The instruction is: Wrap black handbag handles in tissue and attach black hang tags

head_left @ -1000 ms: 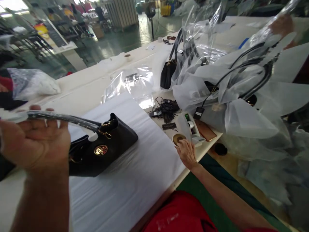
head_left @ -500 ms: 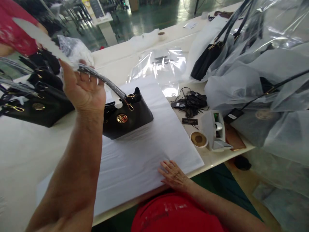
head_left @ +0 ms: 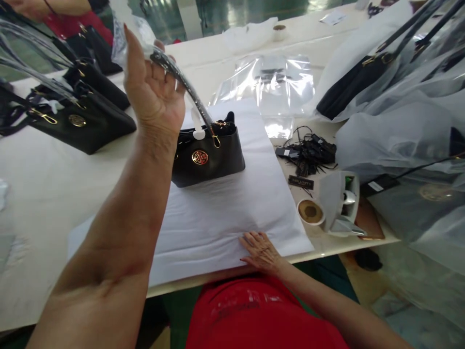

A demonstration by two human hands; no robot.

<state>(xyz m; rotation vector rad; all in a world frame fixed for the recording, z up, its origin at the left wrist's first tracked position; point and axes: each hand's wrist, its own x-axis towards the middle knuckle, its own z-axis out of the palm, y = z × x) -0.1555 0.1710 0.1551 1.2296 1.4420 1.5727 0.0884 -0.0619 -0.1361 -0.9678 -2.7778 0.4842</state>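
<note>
My left hand (head_left: 158, 92) is raised, its fingers curled at the plastic-wrapped handle (head_left: 192, 94) of a small black handbag (head_left: 210, 162). The handbag stands upright on a white sheet (head_left: 218, 218) and bears a round gold emblem (head_left: 200, 157) and gold clasps. A white tab hangs at its opening. My forearm hides the bag's left end. Near the table's front edge, my right hand (head_left: 260, 251) lies flat on the sheet, fingers spread, holding nothing.
More black handbags (head_left: 90, 116) stand at left, near a co-worker's arm (head_left: 69, 9). Clear plastic bags (head_left: 272, 82) lie behind the sheet. At right are black tags (head_left: 308, 150), a tape roll (head_left: 310, 212), a white box (head_left: 336, 203) and wrapped handbags (head_left: 358, 85).
The view has shifted, so the table and bags sit differently in the frame. My left hand stays at the handle, and my right hand remains flat. The co-worker's arm has moved.
</note>
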